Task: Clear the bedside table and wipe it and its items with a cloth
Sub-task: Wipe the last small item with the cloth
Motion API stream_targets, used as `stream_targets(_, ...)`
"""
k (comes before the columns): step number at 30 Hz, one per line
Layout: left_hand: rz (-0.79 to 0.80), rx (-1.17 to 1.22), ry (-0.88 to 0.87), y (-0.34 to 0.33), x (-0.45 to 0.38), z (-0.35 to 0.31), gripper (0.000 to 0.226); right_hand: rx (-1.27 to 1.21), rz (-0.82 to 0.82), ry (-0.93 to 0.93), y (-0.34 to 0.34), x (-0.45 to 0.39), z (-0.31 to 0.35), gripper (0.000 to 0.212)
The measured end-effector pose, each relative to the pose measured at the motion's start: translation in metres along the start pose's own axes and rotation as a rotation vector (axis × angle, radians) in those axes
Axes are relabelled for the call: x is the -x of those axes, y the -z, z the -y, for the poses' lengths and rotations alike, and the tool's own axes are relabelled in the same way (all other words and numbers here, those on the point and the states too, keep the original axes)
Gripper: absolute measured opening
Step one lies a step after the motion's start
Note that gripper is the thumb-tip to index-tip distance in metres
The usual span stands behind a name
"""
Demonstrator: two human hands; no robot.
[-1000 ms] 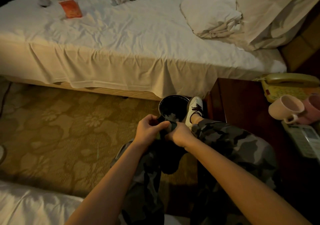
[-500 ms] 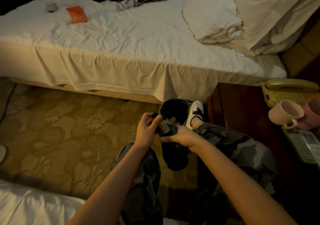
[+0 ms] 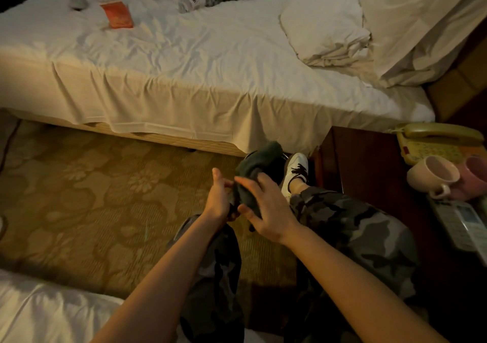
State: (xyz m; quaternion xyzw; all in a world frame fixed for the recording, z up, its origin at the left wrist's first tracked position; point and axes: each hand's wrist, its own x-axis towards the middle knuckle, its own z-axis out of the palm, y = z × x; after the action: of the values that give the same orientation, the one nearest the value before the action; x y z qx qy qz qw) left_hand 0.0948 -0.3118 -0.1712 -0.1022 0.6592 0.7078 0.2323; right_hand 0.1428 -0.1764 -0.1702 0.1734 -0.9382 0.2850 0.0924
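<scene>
A dark green cloth (image 3: 259, 164) is bunched between my hands, above my knees. My left hand (image 3: 218, 197) holds its left side, thumb up and fingers tucked behind the fabric. My right hand (image 3: 267, 209) grips it from the right, fingers spread over the top and thumb underneath. Anything wrapped inside the cloth is hidden. The dark wooden bedside table (image 3: 369, 174) stands to the right. On it are a cream mug (image 3: 432, 175), a pink mug (image 3: 475, 177), a beige telephone (image 3: 434, 142) and a remote control (image 3: 470, 222).
On the white bed (image 3: 210, 65) ahead lie an orange booklet (image 3: 117, 14), a plastic bottle (image 3: 193, 1), a small grey object (image 3: 77, 1) and pillows (image 3: 326, 26). Behind the cloth stands a dark bin, mostly hidden. Patterned carpet (image 3: 105, 197) lies at left, my white shoe (image 3: 296, 168) beside the table.
The cloth has come up and now bunches over the bin. My right hand has spread over the cloth, and my left hand has turned thumb-up against it.
</scene>
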Motion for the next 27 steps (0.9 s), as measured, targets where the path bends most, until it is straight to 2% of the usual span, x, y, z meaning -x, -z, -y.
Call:
stream_targets(3,0.028,0.024,-0.018,-0.001,-0.003,0.003,0.082,0.067,0.009,0.054,-0.006,-0.004,0.0,0.047)
stream_targets(5,0.01,0.026,-0.074,0.001,-0.003,0.006,0.087,0.014,-0.084,-0.033,-0.006,-0.005,0.003,0.04)
stream_targets(8,-0.013,-0.211,-0.33,-0.004,0.006,0.01,0.055,-0.106,-0.178,-0.212,-0.005,-0.002,0.01,0.04)
stream_targets(11,0.033,-0.477,-0.595,-0.009,0.018,0.011,0.038,-0.352,-0.07,-0.532,0.0,-0.005,0.008,0.038)
stream_targets(14,0.095,-0.647,-0.695,-0.01,0.022,0.016,0.031,-0.891,0.133,-0.985,0.011,-0.008,0.002,0.041)
stream_targets(15,0.09,-0.668,-0.722,-0.011,0.023,0.017,0.033,-0.963,0.156,-1.058,0.015,-0.007,0.003,0.042)
stream_targets(17,0.035,-0.58,-0.675,-0.013,0.021,0.019,0.037,-0.801,0.128,-0.989,0.017,-0.002,0.009,0.04)
stream_targets(19,0.034,-0.36,-0.471,-0.013,0.014,0.014,0.042,-0.499,-0.046,-0.712,0.018,0.004,0.018,0.044)
stream_targets(22,0.287,-0.122,-0.071,-0.005,0.008,0.001,0.054,-0.123,-0.221,-0.141,0.016,0.008,0.019,0.047)
stream_targets(24,0.489,-0.118,0.096,0.002,0.011,-0.007,0.074,0.06,-0.249,0.11,0.014,0.008,0.012,0.048)
stream_targets(26,0.585,-0.163,0.155,0.005,0.013,-0.009,0.092,0.061,-0.253,0.151,0.012,0.007,0.01,0.046)
stream_targets(27,0.567,-0.17,0.164,0.004,0.012,-0.008,0.093,-0.008,-0.231,0.059,0.012,0.007,0.013,0.046)
